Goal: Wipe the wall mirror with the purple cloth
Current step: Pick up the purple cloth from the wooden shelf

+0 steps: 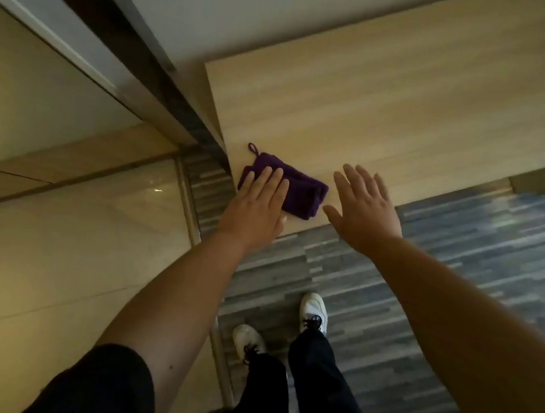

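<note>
A folded purple cloth point(303, 191) with a small hanging loop lies near the front left corner of a light wooden counter point(395, 101). My left hand point(257, 204) rests flat on the cloth's left part, fingers stretched out and not gripping. My right hand point(362, 206) hovers open just right of the cloth, fingers spread, holding nothing. A tall glossy panel point(40, 84) on the left reflects the room; whether it is the wall mirror I cannot tell.
A dark metal frame point(139, 55) runs diagonally between the glossy panel and the counter. Below lies grey striped carpet point(461, 262) beside shiny beige floor tiles point(72, 251). My white shoes point(313, 313) stand on the carpet close to the counter's front edge.
</note>
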A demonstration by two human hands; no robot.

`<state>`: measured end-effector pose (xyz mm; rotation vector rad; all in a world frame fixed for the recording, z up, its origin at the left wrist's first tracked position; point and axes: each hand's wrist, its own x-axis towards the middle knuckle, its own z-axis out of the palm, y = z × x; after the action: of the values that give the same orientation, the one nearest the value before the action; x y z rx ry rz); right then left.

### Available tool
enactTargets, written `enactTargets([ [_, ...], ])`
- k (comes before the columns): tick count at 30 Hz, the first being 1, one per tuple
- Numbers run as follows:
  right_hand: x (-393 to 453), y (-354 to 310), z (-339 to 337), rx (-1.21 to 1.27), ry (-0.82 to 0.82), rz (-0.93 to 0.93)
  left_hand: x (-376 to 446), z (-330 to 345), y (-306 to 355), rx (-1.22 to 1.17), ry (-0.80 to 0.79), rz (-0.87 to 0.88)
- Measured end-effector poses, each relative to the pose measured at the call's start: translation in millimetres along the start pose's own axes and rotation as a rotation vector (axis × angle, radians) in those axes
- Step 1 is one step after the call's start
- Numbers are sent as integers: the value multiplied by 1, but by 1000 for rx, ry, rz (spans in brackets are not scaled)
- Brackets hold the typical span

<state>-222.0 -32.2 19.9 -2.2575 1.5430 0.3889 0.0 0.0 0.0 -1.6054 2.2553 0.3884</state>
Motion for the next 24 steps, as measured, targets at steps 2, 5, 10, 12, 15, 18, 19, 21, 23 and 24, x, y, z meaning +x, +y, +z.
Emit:
enactTargets([
  [2,10,5,11,-11,9,13,15,8,-2,14,-9,10],
  [5,17,8,28,-28,14,21,37,18,-8,18,-28,59],
  [10,20,11,38,-29,13,14,57,26,-15,14,-68,134],
  [12,20,11,42,-20,11,11,57,27,-15,4,-60,144],
  [15,17,8,44,-13,11,5,53,29,-13,-10,-59,142],
  [18,13,2,47,-7,1,-4,40,37,-8,-9,-67,103],
  [19,11,1,47,-8,0,-9,34,41,-6,-9,-77,90],
  [21,6,-2,47,-13,1,-15,21,50,-2,-12,-85,72],
  [23,2,-5,47,-18,0,-19,7,59,2,-13,-53,55],
  [24,1,-8,47,-18,0,-21,-1,64,5,-12,-16,44],
])
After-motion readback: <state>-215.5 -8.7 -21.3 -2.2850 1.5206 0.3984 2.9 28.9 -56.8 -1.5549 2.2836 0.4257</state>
